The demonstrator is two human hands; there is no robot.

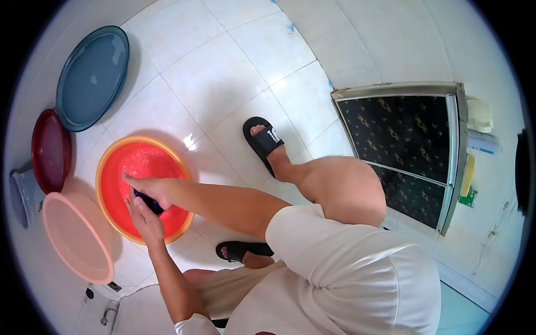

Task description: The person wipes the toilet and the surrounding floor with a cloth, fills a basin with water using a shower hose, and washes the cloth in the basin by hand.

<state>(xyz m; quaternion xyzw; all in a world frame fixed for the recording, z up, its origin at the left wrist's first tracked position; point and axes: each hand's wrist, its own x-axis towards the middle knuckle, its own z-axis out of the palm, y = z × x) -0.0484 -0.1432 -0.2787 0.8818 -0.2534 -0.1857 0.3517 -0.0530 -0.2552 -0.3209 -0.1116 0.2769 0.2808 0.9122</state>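
My right hand (155,191) and my left hand (146,219) are together over a red basin (106,206) with an orange-yellow rim. Between them is a small dark item (147,202), pressed from both sides by the palms and fingers. It looks dark blue or black, and what it is cannot be made out. Clear water ripples inside the basin, under the fingertips. My right arm reaches in from above, my left arm from below.
Beside the basin stand a pink basin (78,237), a dark red basin (51,151) and a large blue-grey basin (92,78). A grey-blue container (25,195) is at the far left. My slippered feet rest on white tiles, near a dark patterned door panel (399,131).
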